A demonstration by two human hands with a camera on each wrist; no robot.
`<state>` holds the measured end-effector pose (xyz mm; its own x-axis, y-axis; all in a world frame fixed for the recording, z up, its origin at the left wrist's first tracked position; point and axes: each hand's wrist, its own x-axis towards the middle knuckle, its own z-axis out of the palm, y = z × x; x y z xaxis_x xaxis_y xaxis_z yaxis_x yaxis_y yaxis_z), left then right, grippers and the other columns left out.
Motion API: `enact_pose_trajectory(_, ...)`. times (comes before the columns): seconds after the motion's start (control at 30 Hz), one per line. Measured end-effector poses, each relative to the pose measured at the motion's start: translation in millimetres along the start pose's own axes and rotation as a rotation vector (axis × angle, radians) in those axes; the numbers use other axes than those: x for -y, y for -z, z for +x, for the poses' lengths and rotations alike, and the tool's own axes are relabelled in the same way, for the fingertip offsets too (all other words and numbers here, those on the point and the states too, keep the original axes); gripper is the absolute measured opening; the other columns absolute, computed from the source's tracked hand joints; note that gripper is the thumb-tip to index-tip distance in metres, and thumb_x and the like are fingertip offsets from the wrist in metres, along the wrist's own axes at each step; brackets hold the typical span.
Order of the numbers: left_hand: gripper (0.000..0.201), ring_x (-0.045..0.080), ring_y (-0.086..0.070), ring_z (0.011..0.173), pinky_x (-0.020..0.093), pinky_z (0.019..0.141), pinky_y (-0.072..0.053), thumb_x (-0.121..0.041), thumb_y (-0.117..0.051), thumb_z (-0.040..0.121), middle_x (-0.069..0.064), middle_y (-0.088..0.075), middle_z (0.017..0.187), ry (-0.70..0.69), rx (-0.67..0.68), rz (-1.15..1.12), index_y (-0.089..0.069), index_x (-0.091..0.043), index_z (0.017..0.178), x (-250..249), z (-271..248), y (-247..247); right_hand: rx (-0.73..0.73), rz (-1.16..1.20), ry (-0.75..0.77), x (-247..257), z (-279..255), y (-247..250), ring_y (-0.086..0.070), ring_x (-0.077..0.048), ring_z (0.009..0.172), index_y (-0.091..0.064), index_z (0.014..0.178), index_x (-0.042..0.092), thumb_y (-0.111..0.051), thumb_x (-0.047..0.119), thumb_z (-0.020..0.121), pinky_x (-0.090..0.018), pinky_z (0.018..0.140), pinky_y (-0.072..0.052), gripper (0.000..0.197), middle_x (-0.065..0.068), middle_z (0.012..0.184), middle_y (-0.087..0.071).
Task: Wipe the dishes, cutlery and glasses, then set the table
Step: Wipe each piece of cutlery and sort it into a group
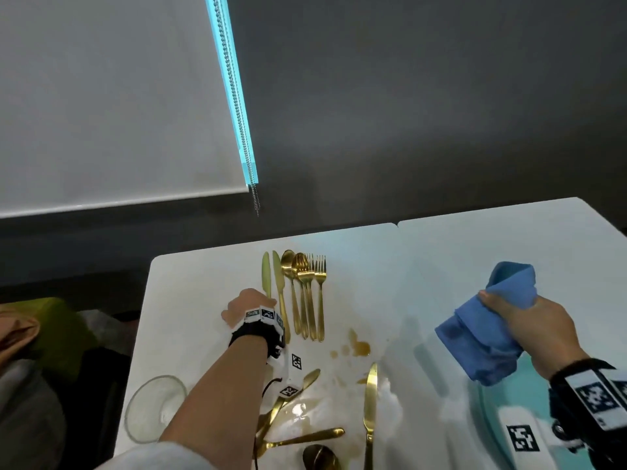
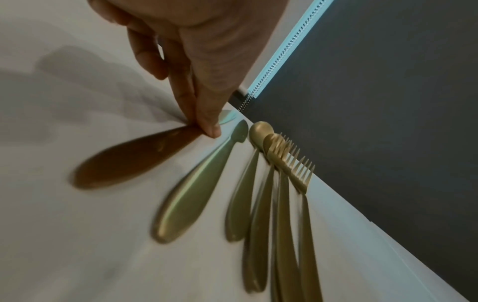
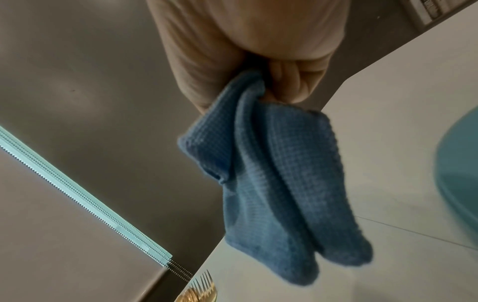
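Observation:
On the white table (image 1: pixel 203 300) lies a neat row of gold cutlery: two knives, spoons (image 1: pixel 293 283) and forks (image 1: pixel 317 286). My left hand (image 1: pixel 252 305) reaches over the row's left end. In the left wrist view its thumb and forefinger (image 2: pixel 204 127) pinch the leftmost knife (image 2: pixel 134 161) at the neck, and the knife lies flat on the table. The second knife (image 2: pixel 196 192) is beside it. My right hand (image 1: pixel 522 320) is raised at the right and grips a bunched blue cloth (image 1: pixel 488 334), which hangs from the fist (image 3: pixel 258 92) as folded blue cloth (image 3: pixel 271 183).
Near the front edge lie loose gold pieces: a knife (image 1: pixel 370 412), a spoon (image 1: pixel 305 381) and others, among brown spill marks (image 1: pixel 358 346). A glass (image 1: pixel 154 408) stands at the front left. A teal plate (image 1: pixel 492 418) is under my right arm. A dark wall lies beyond the far table edge.

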<state>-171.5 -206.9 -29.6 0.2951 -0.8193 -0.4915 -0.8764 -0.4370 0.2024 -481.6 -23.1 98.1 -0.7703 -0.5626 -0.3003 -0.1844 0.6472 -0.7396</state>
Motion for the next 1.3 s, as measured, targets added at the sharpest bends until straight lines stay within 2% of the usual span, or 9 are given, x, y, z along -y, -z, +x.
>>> enact_pose_trajectory(0.13, 0.035, 0.029, -0.056, 0.109, 0.038, 0.096, -0.034, -0.046, -0.056, 0.089, 0.008, -0.065, 0.111, -0.031, -0.007, -0.075, -0.066, -0.016, 0.103, -2, -4, 2, 0.043, 0.044, -0.026, -13, -4, 0, -0.061, -0.034, 0.091, -0.062, 0.089, 0.003, -0.072, 0.036, 0.078, -0.042, 0.083, -0.049, 0.037, -0.016, 0.094, -0.065)
enact_pose_trajectory(0.3, 0.032, 0.03, -0.055, 0.111, 0.038, 0.097, -0.028, -0.038, -0.055, 0.09, 0.009, -0.064, 0.114, -0.071, -0.027, -0.241, -0.06, -0.02, 0.116, -3, -46, 7, 0.25, 0.186, -0.053, -14, -16, -5, -0.059, -0.025, 0.072, -0.06, 0.085, 0.003, -0.074, 0.024, 0.078, -0.029, 0.06, -0.045, 0.026, -0.016, 0.087, -0.064)
enact_pose_trajectory(0.37, 0.032, 0.028, -0.054, 0.112, 0.036, 0.097, -0.027, -0.032, -0.055, 0.088, 0.007, -0.064, 0.115, -0.104, -0.011, -0.252, -0.057, -0.024, 0.12, -2, -73, 1, 0.323, 0.24, -0.064, -13, -19, -8, -0.06, -0.024, 0.07, -0.061, 0.089, 0.002, -0.074, 0.023, 0.078, -0.03, 0.06, -0.047, 0.028, -0.015, 0.084, -0.064)
enact_pose_trajectory(0.53, 0.025, 0.023, -0.058, 0.109, 0.031, 0.088, -0.032, -0.031, -0.055, 0.09, 0.001, -0.065, 0.099, -0.183, 0.084, -0.025, -0.065, -0.018, 0.108, 3, -147, -32, 0.512, 0.235, -0.077, -26, -32, -13, -0.062, -0.027, 0.076, -0.06, 0.095, 0.0, -0.073, 0.024, 0.079, -0.034, 0.068, -0.051, 0.032, -0.016, 0.087, -0.065)
enact_pose_trajectory(0.63, 0.029, 0.022, -0.058, 0.11, 0.033, 0.096, -0.034, -0.039, -0.059, 0.086, 0.0, -0.065, 0.112, -0.229, 0.169, 0.169, -0.065, -0.02, 0.106, 15, -186, -65, 0.645, 0.202, -0.095, -38, -43, -8, -0.062, -0.023, 0.074, -0.06, 0.095, 0.001, -0.071, 0.018, 0.081, -0.026, 0.058, -0.052, 0.025, -0.013, 0.086, -0.066)
enact_pose_trajectory(0.73, 0.028, 0.022, -0.059, 0.105, 0.033, 0.089, -0.039, -0.041, -0.057, 0.083, 0.001, -0.068, 0.106, -0.266, 0.135, 0.297, -0.065, -0.021, 0.1, 32, -219, -98, 0.667, 0.182, -0.096, -53, -50, 1, -0.061, -0.02, 0.07, -0.06, 0.087, 0.003, -0.071, 0.015, 0.081, -0.019, 0.046, -0.049, 0.017, -0.011, 0.081, -0.065)
enact_pose_trajectory(0.9, 0.031, 0.019, -0.055, 0.106, 0.028, 0.079, -0.037, -0.042, -0.055, 0.086, -0.001, -0.065, 0.106, -0.233, 0.0, 0.297, -0.059, -0.019, 0.107, 48, -257, -116, 0.676, 0.167, -0.112, -78, -52, 23, -0.062, -0.024, 0.073, -0.061, 0.092, -0.001, -0.074, 0.015, 0.078, -0.028, 0.059, -0.05, 0.025, -0.015, 0.085, -0.066)
enact_pose_trajectory(1.13, 0.032, 0.02, -0.057, 0.111, 0.029, 0.094, -0.04, -0.043, -0.048, 0.091, 0.0, -0.063, 0.117, -0.118, 0.042, 0.222, -0.061, -0.02, 0.11, 73, -277, -120, 0.719, 0.126, -0.096, -96, -52, 44, -0.062, -0.025, 0.077, -0.062, 0.093, -0.004, -0.074, 0.011, 0.077, -0.03, 0.063, -0.05, 0.025, -0.016, 0.088, -0.066)
enact_pose_trajectory(1.3, 0.027, 0.026, -0.06, 0.106, 0.033, 0.085, -0.049, -0.027, -0.049, 0.089, 0.007, -0.062, 0.115, -0.183, 0.121, 0.224, -0.063, -0.015, 0.108, 81, -284, -120, 0.758, 0.115, -0.081, -102, -61, 49, -0.061, -0.024, 0.075, -0.061, 0.086, -0.002, -0.072, 0.004, 0.077, -0.029, 0.062, -0.049, 0.016, -0.014, 0.083, -0.065)
